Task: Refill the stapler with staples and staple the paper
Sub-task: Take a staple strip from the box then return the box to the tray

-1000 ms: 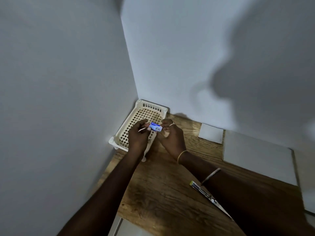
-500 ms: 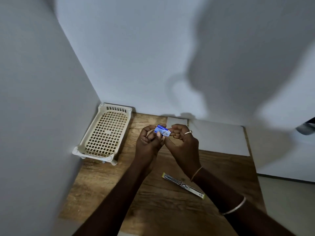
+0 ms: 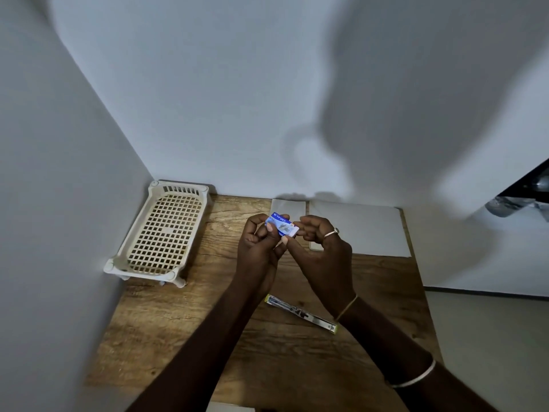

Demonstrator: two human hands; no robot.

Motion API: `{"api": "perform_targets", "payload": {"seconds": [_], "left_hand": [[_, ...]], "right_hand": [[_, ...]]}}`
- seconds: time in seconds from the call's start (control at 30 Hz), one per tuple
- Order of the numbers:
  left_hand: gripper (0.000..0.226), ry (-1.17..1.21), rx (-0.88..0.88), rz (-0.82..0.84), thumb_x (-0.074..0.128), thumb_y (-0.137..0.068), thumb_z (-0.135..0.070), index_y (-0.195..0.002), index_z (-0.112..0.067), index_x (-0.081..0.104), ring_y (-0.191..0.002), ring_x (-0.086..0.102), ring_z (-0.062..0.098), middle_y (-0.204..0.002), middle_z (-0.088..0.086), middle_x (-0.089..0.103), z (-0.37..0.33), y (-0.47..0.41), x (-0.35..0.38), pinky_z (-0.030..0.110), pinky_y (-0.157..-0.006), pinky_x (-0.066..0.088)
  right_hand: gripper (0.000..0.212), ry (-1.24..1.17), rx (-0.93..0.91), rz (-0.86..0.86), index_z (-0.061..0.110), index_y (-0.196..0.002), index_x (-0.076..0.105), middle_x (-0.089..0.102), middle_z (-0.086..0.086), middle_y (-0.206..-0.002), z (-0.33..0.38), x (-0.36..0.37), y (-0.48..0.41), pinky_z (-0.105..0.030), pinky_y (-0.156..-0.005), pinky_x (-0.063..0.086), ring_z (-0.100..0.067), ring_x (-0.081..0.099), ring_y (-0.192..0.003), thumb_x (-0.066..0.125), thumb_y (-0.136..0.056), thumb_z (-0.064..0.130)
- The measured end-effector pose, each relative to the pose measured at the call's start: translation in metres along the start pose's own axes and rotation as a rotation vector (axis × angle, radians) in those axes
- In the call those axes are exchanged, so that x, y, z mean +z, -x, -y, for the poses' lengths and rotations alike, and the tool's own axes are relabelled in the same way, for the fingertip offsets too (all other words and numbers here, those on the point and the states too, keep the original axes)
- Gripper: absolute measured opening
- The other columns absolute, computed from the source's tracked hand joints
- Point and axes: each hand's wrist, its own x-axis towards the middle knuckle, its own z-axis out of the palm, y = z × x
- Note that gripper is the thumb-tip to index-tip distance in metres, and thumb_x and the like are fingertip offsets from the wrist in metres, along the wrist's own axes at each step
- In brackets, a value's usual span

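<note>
Surface (image 3: 166,331): fitted into the corner where two walls meet.
Basket (image 3: 162,233): far left of your surface, against the left wall, its far end near the back wall.
Large paper sheet (image 3: 365,230): far right, flat along the back wall.
Small paper sheet (image 3: 289,207): just left of the large one, partly hidden behind your hands.
Staple box (image 3: 282,225): raised above mid-surface, between your left hand (image 3: 260,251) and right hand (image 3: 322,251).
Stapler (image 3: 300,314): lying opened flat, near of your hands, partly under your right wrist.
</note>
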Motion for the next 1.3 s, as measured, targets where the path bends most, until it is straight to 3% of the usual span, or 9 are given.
{"api": "perform_targets", "payload": {"seconds": [0.13,0.3,0.6,0.73,0.83,1.0,1.13,1.3], "left_hand": [[0.007,0.017,0.012,-0.030,0.054,-0.098,-0.014,-0.104,-0.012,0.056,-0.096,0.071,0.027,-0.119,0.017,0.069,-0.005,0.001,0.000,0.035,-0.077,0.058],[0.009,0.063,0.009,-0.065,0.050,-0.102,-0.015,-0.099,-0.012,0.058,-0.076,0.074,0.018,-0.115,0.015,0.071,-0.009,0.004,0.000,0.025,-0.060,0.059],[0.009,0.059,0.009,-0.070,0.057,-0.095,-0.018,-0.101,-0.012,0.058,-0.082,0.075,0.019,-0.115,0.010,0.074,-0.013,0.011,-0.005,0.026,-0.062,0.060],[0.006,0.014,0.046,-0.034,0.054,-0.100,-0.011,-0.102,-0.013,0.059,-0.098,0.072,0.030,-0.120,0.015,0.071,-0.018,0.012,-0.008,0.035,-0.072,0.060],[0.009,-0.074,0.105,0.009,0.061,-0.095,-0.018,-0.103,-0.016,0.057,-0.103,0.071,0.032,-0.122,0.016,0.070,-0.023,0.013,-0.006,0.041,-0.075,0.059],[0.008,-0.178,0.141,0.038,0.059,-0.097,-0.014,-0.103,-0.016,0.053,-0.108,0.067,0.036,-0.128,0.018,0.066,-0.029,0.012,-0.008,0.044,-0.075,0.057],[0.010,-0.231,0.156,0.063,0.058,-0.099,-0.011,-0.100,-0.020,0.056,-0.108,0.068,0.033,-0.129,0.016,0.066,-0.030,0.012,-0.010,0.041,-0.074,0.057],[0.013,-0.193,0.132,0.048,0.061,-0.095,-0.019,-0.105,-0.016,0.054,-0.106,0.069,0.028,-0.128,0.015,0.067,-0.029,0.012,-0.013,0.041,-0.074,0.058]], "right_hand": [[0.039,0.033,-0.048,-0.011,0.019,-0.112,0.068,0.073,0.016,-0.101,0.003,-0.001,0.001,-0.013,-0.080,0.052,0.002,0.068,-0.093,0.086,-0.077,0.023],[0.038,0.066,-0.117,-0.025,0.020,-0.114,0.070,0.073,0.011,-0.101,0.004,0.001,0.005,-0.015,-0.080,0.052,0.000,0.067,-0.091,0.083,-0.079,0.018],[0.029,0.071,-0.207,0.044,0.015,-0.113,0.073,0.070,0.003,-0.101,0.007,0.001,0.006,-0.020,-0.082,0.052,-0.006,0.065,-0.093,0.072,-0.084,0.018],[0.017,0.030,-0.196,0.020,0.014,-0.104,0.075,0.073,0.006,-0.097,0.007,0.001,0.006,-0.028,-0.078,0.054,-0.007,0.067,-0.091,0.077,-0.087,0.013],[0.015,-0.009,-0.150,0.038,0.014,-0.103,0.076,0.075,0.006,-0.098,0.007,0.001,0.006,-0.032,-0.079,0.056,-0.008,0.069,-0.093,0.075,-0.089,0.012],[0.026,-0.094,-0.040,0.063,0.015,-0.110,0.076,0.076,0.006,-0.101,0.008,0.002,0.008,-0.031,-0.083,0.059,-0.006,0.072,-0.093,0.075,-0.086,0.006],[0.022,-0.117,0.022,0.076,0.014,-0.107,0.077,0.077,0.006,-0.100,0.007,0.002,0.007,-0.032,-0.082,0.061,-0.005,0.073,-0.092,0.075,-0.086,0.006],[0.019,-0.069,-0.037,0.090,0.013,-0.105,0.077,0.078,0.005,-0.098,0.008,0.002,0.005,-0.026,-0.080,0.060,-0.003,0.072,-0.090,0.077,-0.086,0.011]]}}
